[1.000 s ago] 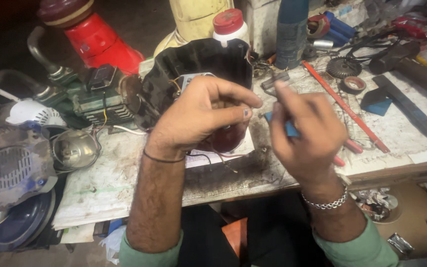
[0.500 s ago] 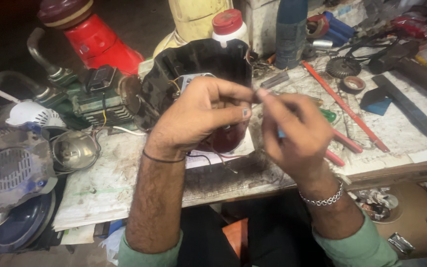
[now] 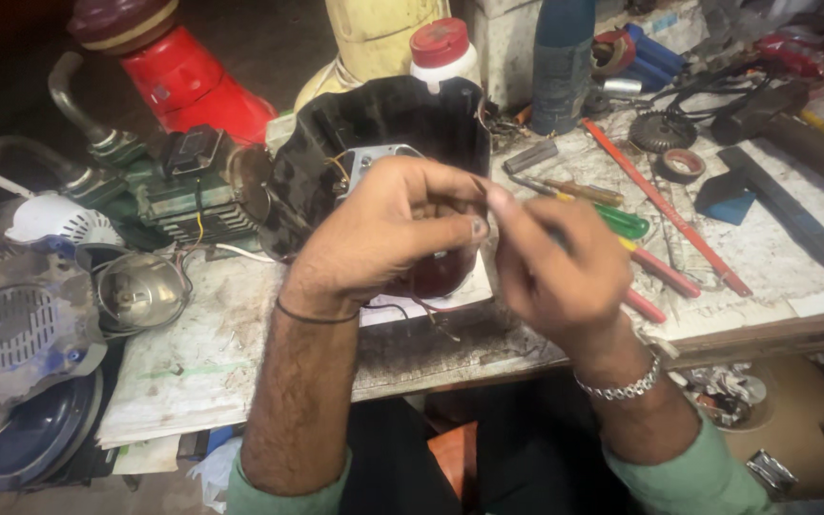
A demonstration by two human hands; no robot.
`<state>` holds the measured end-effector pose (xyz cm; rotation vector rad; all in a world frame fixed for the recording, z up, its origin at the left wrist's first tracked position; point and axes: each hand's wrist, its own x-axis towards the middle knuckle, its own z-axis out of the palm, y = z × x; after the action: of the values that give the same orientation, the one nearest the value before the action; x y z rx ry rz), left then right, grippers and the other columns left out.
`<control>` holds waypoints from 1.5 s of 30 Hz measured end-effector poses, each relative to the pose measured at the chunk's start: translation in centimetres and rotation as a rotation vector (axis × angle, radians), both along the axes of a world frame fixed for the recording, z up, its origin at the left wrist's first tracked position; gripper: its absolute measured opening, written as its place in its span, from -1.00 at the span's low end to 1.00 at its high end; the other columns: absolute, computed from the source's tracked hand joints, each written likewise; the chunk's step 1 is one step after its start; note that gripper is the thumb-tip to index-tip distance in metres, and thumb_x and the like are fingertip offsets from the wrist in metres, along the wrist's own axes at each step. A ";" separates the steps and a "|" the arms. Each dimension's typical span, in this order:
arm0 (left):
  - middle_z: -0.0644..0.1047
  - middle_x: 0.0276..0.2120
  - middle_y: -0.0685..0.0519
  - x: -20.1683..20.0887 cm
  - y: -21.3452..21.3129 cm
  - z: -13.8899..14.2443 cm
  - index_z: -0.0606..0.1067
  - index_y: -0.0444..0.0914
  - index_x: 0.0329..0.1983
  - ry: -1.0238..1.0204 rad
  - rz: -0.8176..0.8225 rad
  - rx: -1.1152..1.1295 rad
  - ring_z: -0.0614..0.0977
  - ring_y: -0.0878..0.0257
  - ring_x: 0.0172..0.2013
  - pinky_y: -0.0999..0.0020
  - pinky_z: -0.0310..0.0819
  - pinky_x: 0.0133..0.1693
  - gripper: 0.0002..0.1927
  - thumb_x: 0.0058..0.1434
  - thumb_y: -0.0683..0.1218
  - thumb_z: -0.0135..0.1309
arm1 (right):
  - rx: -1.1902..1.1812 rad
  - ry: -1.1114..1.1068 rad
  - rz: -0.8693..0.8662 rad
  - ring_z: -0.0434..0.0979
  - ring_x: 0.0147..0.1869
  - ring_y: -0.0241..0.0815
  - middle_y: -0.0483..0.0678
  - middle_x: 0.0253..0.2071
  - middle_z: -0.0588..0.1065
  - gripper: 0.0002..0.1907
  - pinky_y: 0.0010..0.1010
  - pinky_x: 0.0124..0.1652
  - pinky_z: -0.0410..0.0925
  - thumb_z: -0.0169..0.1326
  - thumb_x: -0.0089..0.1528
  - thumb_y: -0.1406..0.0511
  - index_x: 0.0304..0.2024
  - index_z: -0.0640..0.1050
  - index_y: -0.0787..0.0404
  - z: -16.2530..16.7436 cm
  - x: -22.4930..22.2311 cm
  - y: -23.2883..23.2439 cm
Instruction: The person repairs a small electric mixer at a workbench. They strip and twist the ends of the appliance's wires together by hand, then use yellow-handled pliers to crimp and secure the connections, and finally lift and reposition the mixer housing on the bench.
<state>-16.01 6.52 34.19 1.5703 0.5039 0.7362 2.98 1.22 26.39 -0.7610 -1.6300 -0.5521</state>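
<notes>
black appliance housing (image 3: 383,133) | open, wiring exposed | upright on workbench

L hand (image 3: 383,234) & R hand (image 3: 560,267) pinching wires, black housing (image 3: 383,129), cluttered bench (image 3: 202,381)

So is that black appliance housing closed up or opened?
Opened. The black housing faces the camera with its inside exposed, showing a grey plate and loose wires.

Glossy black plastic housing (image 3: 383,124) on a worn, scuffed worktop (image 3: 202,381).
</notes>
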 end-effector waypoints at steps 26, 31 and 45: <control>0.61 -0.34 0.02 -0.3 -0.5 0.1 0.55 -0.55 0.07 -0.046 -0.001 -0.094 0.59 0.39 -0.42 0.53 0.46 -0.42 -0.69 0.27 -0.32 0.14 | -0.044 0.017 -0.082 0.53 -0.23 -0.11 -0.01 -0.11 0.50 -0.51 -0.35 -0.23 0.44 0.24 0.23 0.57 0.21 0.58 0.26 -1.1 -0.1 0.2; 0.60 -0.30 0.03 -0.3 -0.7 0.0 0.54 -0.54 0.09 -0.032 0.011 -0.055 0.59 0.40 -0.39 0.53 0.47 -0.39 -0.67 0.26 -0.33 0.16 | -0.019 0.096 -0.051 0.54 -0.23 -0.14 0.00 -0.16 0.50 -0.56 -0.37 -0.25 0.42 0.23 0.23 0.60 0.16 0.57 0.30 -0.7 0.0 0.2; 0.59 -0.35 0.04 -0.4 -0.8 -0.1 0.53 -0.57 0.09 -0.046 0.017 -0.101 0.58 0.40 -0.46 0.54 0.42 -0.48 -0.65 0.25 -0.31 0.15 | -0.056 0.131 -0.118 0.56 -0.14 -0.06 0.07 -0.13 0.51 -0.65 -0.37 -0.16 0.43 0.25 0.30 0.59 0.12 0.57 0.31 -0.5 0.1 0.3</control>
<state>-16.43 5.71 34.12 1.4537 0.5137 0.7466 3.08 1.56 25.93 -0.9206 -1.4919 -0.5310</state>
